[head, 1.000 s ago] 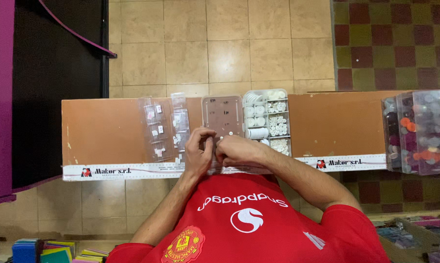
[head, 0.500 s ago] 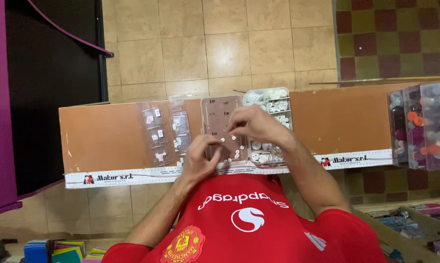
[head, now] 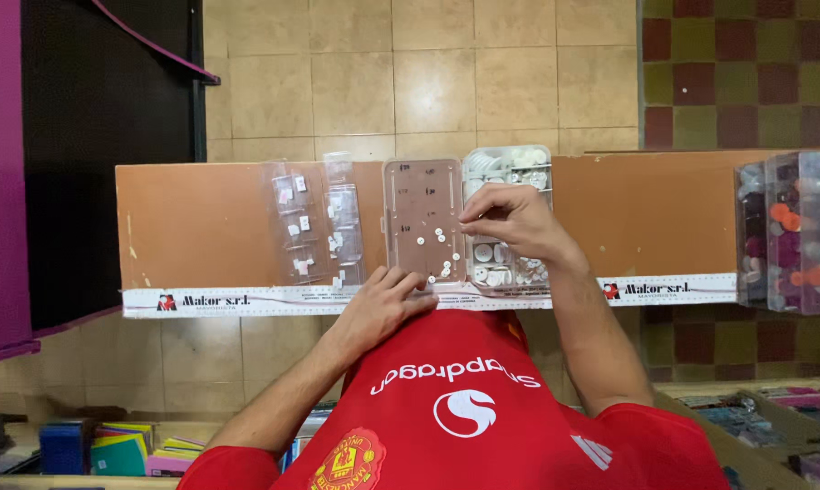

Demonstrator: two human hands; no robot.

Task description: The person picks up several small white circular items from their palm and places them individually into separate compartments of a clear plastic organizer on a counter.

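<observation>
A clear plastic lid [head: 423, 209] lies on the orange-brown counter [head: 201, 227] with several small white buttons scattered on it. Right beside it is a clear compartment box [head: 505, 163] full of white buttons. My left hand [head: 382, 304] rests flat on the lid's near edge, at the counter's front. My right hand [head: 510, 220] hovers over the seam between lid and box with its fingertips pinched together. Whatever they pinch is too small to see.
Several small clear bags [head: 310, 218] with white pieces lie left of the lid. Clear boxes of coloured buttons [head: 791, 227] stand at the counter's right end. A white printed strip [head: 246, 301] runs along the front edge. Tiled floor lies beyond, and shelves with colourful items are below.
My right hand has left my left hand at the counter's front edge and moved up and right to the compartment box. My left hand stays at the lid's near edge.
</observation>
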